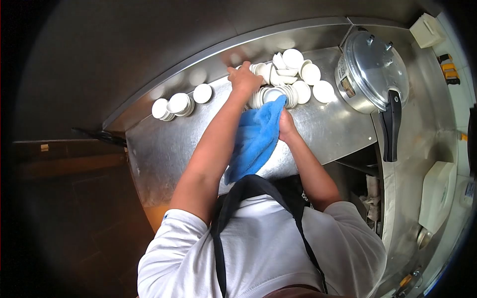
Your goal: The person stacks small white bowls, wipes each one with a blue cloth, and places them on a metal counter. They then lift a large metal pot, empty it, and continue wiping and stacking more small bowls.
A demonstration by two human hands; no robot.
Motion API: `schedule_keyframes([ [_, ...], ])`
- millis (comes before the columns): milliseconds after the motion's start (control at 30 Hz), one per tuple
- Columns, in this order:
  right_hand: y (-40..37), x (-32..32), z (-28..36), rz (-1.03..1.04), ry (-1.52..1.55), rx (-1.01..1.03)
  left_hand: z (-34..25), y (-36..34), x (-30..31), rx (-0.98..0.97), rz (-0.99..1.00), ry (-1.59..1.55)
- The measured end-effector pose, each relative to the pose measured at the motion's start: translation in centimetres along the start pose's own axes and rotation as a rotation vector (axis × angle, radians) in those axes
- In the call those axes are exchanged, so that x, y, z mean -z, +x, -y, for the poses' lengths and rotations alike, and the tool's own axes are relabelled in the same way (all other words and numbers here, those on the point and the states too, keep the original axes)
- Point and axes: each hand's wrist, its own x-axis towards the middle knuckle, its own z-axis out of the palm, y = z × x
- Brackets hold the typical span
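My left hand reaches to the back of the steel counter, its fingers spread over a row of small white dishes. Whether it grips one of them cannot be made out. My right hand is closed on a blue cloth, which hangs down toward my apron. Just beyond the cloth's upper edge is a white dish, with more dishes on edge around it. Other white dishes lie in a loose heap to the right, some tilted, some flat.
Short stacks of white dishes stand at the left, beside a single dish. A pressure cooker with a black handle sits at the right. The steel counter has a raised back wall. A white container is further right.
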Motion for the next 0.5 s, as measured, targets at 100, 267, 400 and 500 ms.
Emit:
schedule_keyframes([
  [100, -0.2, -0.1, 0.0, 0.003, -0.03, -0.016, 1.1, 1.2, -0.6, -0.003, 0.005, -0.069],
  [267, -0.3, 0.3, -0.4, 0.058, 0.035, 0.04, 5.0, 1.9, -0.7, 0.025, 0.14, -0.915],
  [400, -0.5, 0.8, -0.9, 0.11, 0.002, 0.067, 4.9, -0.8, 2.6, 0.188, 0.246, -1.395],
  [500, -1.0, 0.5, -1.1, 0.146, 0.011, 0.045, 5.7, -1.7, 3.4, 0.147, 0.232, -1.706],
])
